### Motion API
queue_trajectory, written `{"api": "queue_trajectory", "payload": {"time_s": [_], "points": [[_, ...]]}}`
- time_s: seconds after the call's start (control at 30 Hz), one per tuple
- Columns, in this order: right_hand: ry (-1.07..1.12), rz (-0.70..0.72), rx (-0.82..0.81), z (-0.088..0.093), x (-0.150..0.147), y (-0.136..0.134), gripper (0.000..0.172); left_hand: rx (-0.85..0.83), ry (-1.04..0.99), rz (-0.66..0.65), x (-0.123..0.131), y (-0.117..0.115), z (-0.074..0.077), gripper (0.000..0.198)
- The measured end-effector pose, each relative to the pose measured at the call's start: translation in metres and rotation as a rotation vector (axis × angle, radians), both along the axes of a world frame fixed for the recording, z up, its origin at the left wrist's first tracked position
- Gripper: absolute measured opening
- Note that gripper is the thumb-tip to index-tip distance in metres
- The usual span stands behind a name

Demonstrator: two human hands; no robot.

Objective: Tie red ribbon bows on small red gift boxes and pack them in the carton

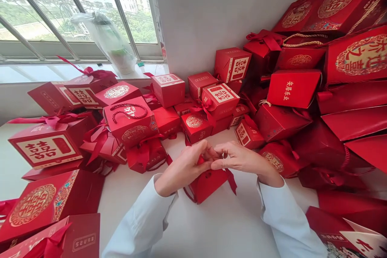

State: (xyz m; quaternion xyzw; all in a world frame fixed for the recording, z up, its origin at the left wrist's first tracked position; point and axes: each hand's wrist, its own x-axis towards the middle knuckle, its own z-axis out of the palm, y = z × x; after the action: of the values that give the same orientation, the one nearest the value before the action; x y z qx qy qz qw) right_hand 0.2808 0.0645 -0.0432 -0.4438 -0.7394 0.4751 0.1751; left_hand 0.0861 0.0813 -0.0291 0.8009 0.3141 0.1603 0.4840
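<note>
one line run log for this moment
left hand: fingers at red ribbon on small red gift box | right hand: fingertips against left hand's fingers | nearby: red double-happiness gift boxes on white table

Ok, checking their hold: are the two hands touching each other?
Touching: the head view shows the left hand and right hand meeting at the fingers, above the small red box.

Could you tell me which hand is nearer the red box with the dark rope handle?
Left. The left hand sits right of the red box; the right hand lies farther right.
</note>
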Motion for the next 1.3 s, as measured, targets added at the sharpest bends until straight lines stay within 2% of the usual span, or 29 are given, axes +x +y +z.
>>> {"api": "queue_trajectory", "payload": {"time_s": [0.1, 0.2, 0.3, 0.4, 0.53, 0.73, 0.8, 0.9, 1.03, 1.17, 1.3], "points": [[-0.009, -0.014, -0.083, 0.002, -0.002, -0.002, 0.032, 0.052, 0.026, 0.001, -0.004, 0.0, 0.0, 0.011], [-0.062, -0.07, -0.035, 0.007, -0.005, -0.005, 0.031, 0.182, 0.113, 0.087, -0.01, -0.001, 0.003, 0.012], [-0.107, -0.109, 0.03, 0.009, -0.008, -0.008, 0.029, 0.267, 0.331, 0.126, -0.018, -0.005, 0.008, 0.012], [-0.13, -0.147, 0.062, 0.008, -0.013, -0.011, 0.025, 0.263, 0.498, 0.113, -0.026, -0.011, 0.009, 0.012], [-0.106, -0.213, 0.033, 0.01, -0.022, -0.015, 0.012, 0.259, 0.514, 0.108, -0.028, -0.015, 0.006, 0.014], [-0.169, -0.248, 0.065, 0.013, -0.029, -0.022, 0.009, 0.205, 0.573, 0.092, -0.023, -0.017, 0.008, 0.021], [-0.166, -0.226, 0.089, 0.011, -0.031, -0.024, 0.003, 0.226, 0.581, 0.085, -0.023, -0.018, 0.011, 0.022], [-0.168, -0.195, 0.117, 0.008, -0.034, -0.025, 0.007, 0.271, 0.559, 0.085, -0.023, -0.019, 0.012, 0.025], [-0.225, -0.284, 0.183, 0.009, -0.037, -0.025, 0.013, 0.349, 0.496, 0.128, -0.023, -0.018, 0.007, 0.025], [-0.205, -0.364, 0.245, 0.018, -0.038, -0.027, 0.018, 0.424, 0.375, 0.221, -0.021, -0.015, 0.001, 0.019], [-0.158, -0.423, 0.236, 0.027, -0.038, -0.031, 0.019, 0.467, 0.247, 0.245, -0.018, -0.015, 0.004, 0.014]]}}
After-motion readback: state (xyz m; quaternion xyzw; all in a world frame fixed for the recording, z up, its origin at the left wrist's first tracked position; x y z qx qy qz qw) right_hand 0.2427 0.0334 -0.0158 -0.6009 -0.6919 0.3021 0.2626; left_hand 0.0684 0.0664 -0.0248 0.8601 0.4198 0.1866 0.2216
